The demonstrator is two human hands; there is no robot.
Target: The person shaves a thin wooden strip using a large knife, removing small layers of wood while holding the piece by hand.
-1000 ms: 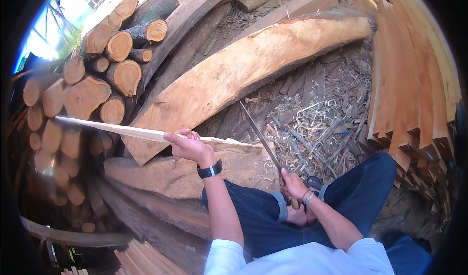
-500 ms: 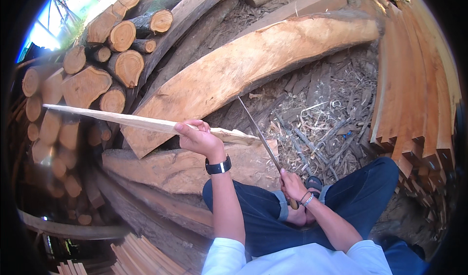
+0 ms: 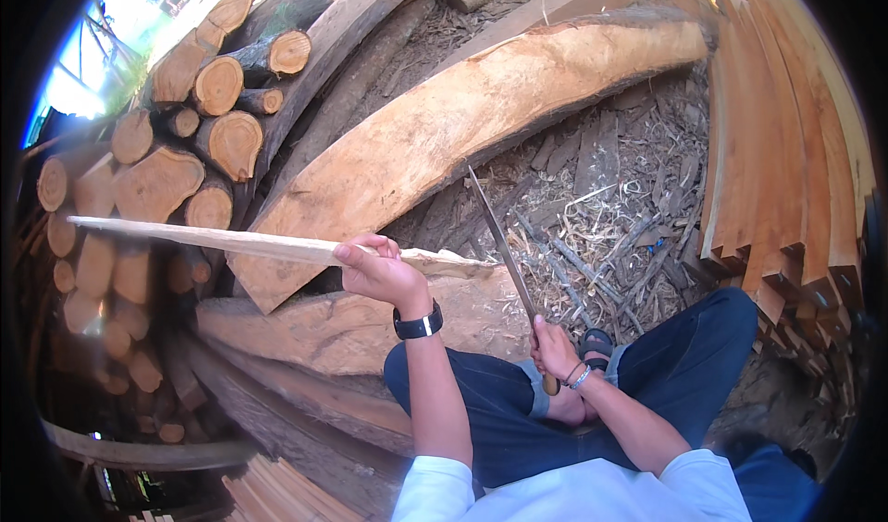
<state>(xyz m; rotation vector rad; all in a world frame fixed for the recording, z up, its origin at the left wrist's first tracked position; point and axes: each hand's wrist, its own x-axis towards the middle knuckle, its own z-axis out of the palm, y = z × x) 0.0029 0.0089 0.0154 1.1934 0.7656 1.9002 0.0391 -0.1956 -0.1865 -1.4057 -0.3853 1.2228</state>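
My left hand (image 3: 384, 275) is closed around a long, pale, pointed wooden stick (image 3: 213, 237). The stick lies nearly level, its thin tip reaching far left and its rough, splintered end just right of my hand. In my right hand (image 3: 557, 348) is the wooden handle of a long-bladed machete (image 3: 502, 245), whose blade points up and slightly left. The blade stands close to the stick's right end; whether they touch I cannot tell. Below the stick lies a flat slab of wood (image 3: 287, 331).
A large curved wooden slab (image 3: 462, 115) stretches across the middle. Cut logs (image 3: 231, 143) are piled at the left, and long sawn planks (image 3: 777, 143) stand at the right. Shavings and bark pieces (image 3: 629, 217) litter the ground before my crossed legs.
The machete blade has swung a little to the right and more upright. The stick's left tip has dropped slightly, and the whole view has shifted a little.
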